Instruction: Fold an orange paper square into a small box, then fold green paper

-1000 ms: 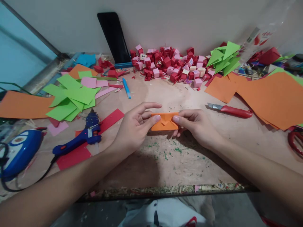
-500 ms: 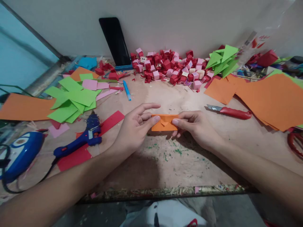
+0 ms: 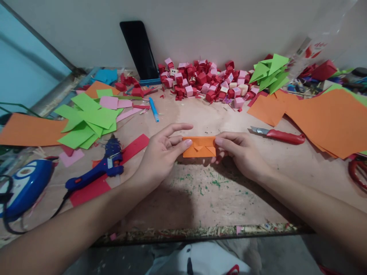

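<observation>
Over the middle of the worktop (image 3: 200, 208): one small piece of folded orange paper (image 3: 199, 153), held roughly level between two bare hands, a small triangular flap pointing down at its centre. Left hand (image 3: 160, 152): thumb pressed on the left end, forefinger stretched out beyond the top edge. Right hand (image 3: 240, 151): thumb tip at the upper right corner, other fingers bent behind and below; paper pinched there, firmness impossible to tell.

Latest change: the right thumb had slid outward from the paper's face to its corner. Probable meaning for the folding: the right-hand grasp was being reset, the left thumb serving as the anchor.

Differences from the frame half a second earlier: a slanting crease on the right end, then covered by the thumb, stood exposed; the piece sat slightly higher; the left thumb kept its place.

Unchanged surroundings: a blue glue gun (image 3: 96, 172) to the left, a red-handled knife (image 3: 283, 136) to the right, and a heap of red and pink folded pieces (image 3: 202, 79) along the back.
</observation>
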Tool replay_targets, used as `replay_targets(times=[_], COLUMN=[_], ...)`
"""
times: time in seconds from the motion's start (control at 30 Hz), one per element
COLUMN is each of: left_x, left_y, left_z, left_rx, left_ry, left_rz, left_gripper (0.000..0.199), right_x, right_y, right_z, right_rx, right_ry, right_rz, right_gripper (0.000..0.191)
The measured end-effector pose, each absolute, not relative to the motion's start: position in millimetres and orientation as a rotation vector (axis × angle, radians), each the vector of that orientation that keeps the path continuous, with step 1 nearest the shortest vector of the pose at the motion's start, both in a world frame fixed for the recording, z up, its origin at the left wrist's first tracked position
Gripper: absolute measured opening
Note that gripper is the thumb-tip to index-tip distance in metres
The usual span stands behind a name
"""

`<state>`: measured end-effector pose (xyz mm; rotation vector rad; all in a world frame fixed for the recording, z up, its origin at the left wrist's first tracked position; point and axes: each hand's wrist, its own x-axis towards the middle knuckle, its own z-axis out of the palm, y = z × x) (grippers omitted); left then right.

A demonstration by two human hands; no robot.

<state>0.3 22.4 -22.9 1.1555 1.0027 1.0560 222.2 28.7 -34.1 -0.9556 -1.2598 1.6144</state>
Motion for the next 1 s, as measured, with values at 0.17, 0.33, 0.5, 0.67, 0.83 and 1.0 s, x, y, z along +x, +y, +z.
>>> replay_targets(times=[0.17,0.33,0.5,0.67,0.83,1.0], left_x=[-1,-1,-1,0,0,0], left_y=[24,23,22,22,25,25], left_z=[-25,-23,-20,-23,-27,-25], left_rx=[1.092,1.099,1.119,1.187,1.227,1.241], left_ry=[0.967,0.969,0.972,1.017,1.043,1.070], left_rz=[1.033,0.996,0.970,1.027,1.049,1.091], left_gripper=[0.043,0.046,0.047,0.038,0.036,0.035], right_x=[224,222,221,221,223,225], right_y=[31,30,29,30,33,35], right_z=[-30,-23,-24,-27,-30,-31], right_rx=[-0.985,-1.044,-1.082,-1.083,-1.082,-0.963], right_ry=[-1.316,-1.436,-1.484,-1.386,-1.379,-1.251], right_rz=[1.536,1.421,1.393,1.483,1.545,1.775], right_gripper=[0.010,0.011,0.014,0.014,0.017,0.027])
